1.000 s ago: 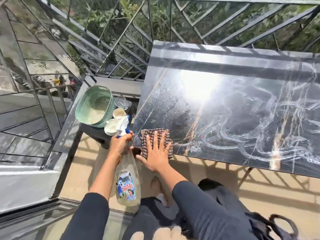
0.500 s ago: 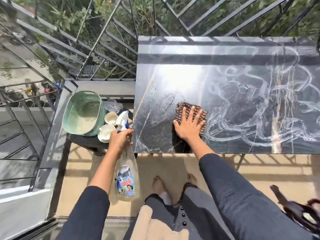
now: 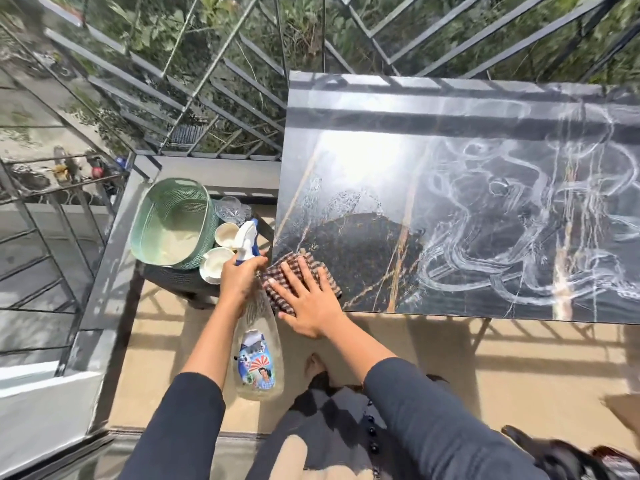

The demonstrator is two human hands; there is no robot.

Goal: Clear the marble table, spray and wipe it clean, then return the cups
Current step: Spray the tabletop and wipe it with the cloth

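The dark marble table [image 3: 450,140] fills the right half of the view, streaked with white swirls of cleaner on its right part. My right hand [image 3: 306,301] lies flat with spread fingers on a brown striped cloth [image 3: 277,292] at the table's near left corner. My left hand [image 3: 240,278] grips the neck of a clear spray bottle [image 3: 258,355], which hangs down off the table's left edge. Two cream cups [image 3: 225,233] and a clear glass [image 3: 228,206] stand on a low dark stool [image 3: 173,282] left of the table.
A green mesh basket [image 3: 173,220] sits on the stool beside the cups. Black metal railing [image 3: 194,98] runs behind and to the left of the table. The floor [image 3: 519,358] below is beige tile. A dark bag [image 3: 571,455] lies at the lower right.
My right hand has slid the cloth from further in on the table back toward the near left corner. The left hand still holds the spray bottle beside the table.
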